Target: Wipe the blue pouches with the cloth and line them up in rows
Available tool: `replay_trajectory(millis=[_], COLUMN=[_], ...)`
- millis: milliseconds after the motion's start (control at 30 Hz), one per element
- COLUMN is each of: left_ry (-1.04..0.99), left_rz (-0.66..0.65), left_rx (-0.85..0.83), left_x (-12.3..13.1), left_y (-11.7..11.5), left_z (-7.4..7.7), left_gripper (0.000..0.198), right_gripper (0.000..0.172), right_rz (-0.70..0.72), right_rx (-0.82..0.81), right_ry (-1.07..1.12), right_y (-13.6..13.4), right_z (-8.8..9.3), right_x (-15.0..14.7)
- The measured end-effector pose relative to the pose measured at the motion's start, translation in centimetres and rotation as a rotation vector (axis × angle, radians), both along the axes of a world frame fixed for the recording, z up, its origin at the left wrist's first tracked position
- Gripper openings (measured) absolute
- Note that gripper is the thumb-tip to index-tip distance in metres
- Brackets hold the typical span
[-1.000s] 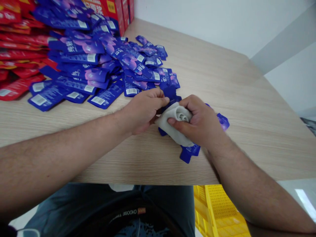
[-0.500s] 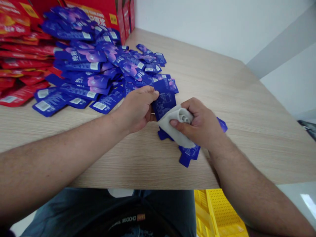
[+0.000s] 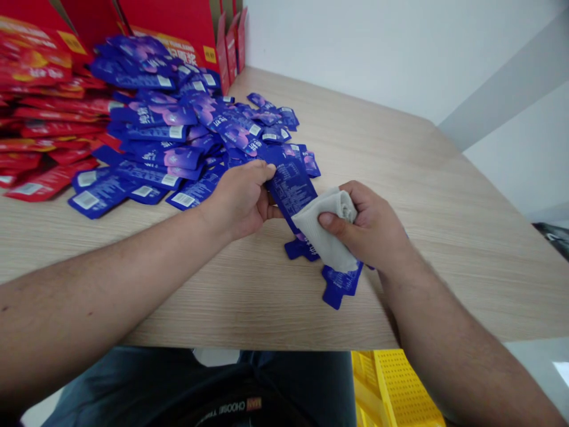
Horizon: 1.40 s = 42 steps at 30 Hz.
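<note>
A blue pouch [image 3: 291,188] with fine white print is pinched at its upper left edge by my left hand [image 3: 249,198], thumb on top. My right hand [image 3: 371,222] is closed on a folded light-grey cloth [image 3: 326,228], whose left corner lies against the lower end of that pouch. Under and below the cloth, more blue pouches lie on the table; one [image 3: 340,281] sticks out near the front, and another [image 3: 297,249] shows its end left of the cloth. The cloth and right hand hide parts of them.
A large heap of blue pouches [image 3: 164,118] lies at the back left, beside stacked red pouches [image 3: 57,127]. Red boxes [image 3: 173,24] stand behind them against the wall. A yellow perforated crate [image 3: 400,385] is below the front edge of the wooden table [image 3: 444,219].
My right hand and the cloth have slid slightly right along the pouch, exposing more of its print. The pouch now slants more. The whole view has shifted a little.
</note>
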<state>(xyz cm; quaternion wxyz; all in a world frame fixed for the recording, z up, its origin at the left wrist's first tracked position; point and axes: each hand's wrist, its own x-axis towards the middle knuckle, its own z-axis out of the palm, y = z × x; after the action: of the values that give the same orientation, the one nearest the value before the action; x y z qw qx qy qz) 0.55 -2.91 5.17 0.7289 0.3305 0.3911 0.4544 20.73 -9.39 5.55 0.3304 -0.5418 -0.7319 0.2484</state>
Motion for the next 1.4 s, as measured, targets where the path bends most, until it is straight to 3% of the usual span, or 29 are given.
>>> replay_trajectory(millis=[133, 400, 500, 633, 767, 833, 1033, 1400], left_ry=[0.02, 0.181, 0.243, 0.324, 0.271, 0.212, 0.03, 0.021], left_rz=[-0.021, -0.343, -0.452, -0.477, -0.527, -0.483, -0.175, -0.189], left_rx=[0.041, 0.088, 0.237, 0.429, 0.35, 0.268, 0.149, 0.169], left_x=[-0.1, 0.6, 0.8, 0.4, -0.1, -0.4, -0.7, -0.4], left_y=[-0.2, -2.2, -2.6, -2.6, -2.6, -2.5, -1.1, -1.3], left_z=[0.0, -1.8, -2.7, -2.9, -1.9, -1.2, 0.1, -0.4], left_gripper=[0.017, 0.009, 0.008, 0.011, 0.011, 0.012, 0.015, 0.017], right_gripper=[0.025, 0.034, 0.033, 0.036, 0.03, 0.027, 0.021, 0.015], right_rz=[0.123, -0.151, -0.197, -0.123, -0.383, -0.434, -0.126, -0.04], right_rx=[-0.094, -0.029, -0.011, 0.0, 0.081, 0.044, -0.235, -0.248], right_ry=[-0.053, 0.119, 0.154, 0.087, 0.05, 0.006, -0.235, -0.414], right_y=[0.1, 0.8, 0.7, 0.6, 1.3, 1.9, 2.0, 1.8], right_z=[0.2, -0.6, -0.7, -0.6, -0.5, -0.4, 0.1, 0.1], right_x=[0.1, 0.7, 0.7, 0.4, 1.2, 1.9, 1.8, 1.2])
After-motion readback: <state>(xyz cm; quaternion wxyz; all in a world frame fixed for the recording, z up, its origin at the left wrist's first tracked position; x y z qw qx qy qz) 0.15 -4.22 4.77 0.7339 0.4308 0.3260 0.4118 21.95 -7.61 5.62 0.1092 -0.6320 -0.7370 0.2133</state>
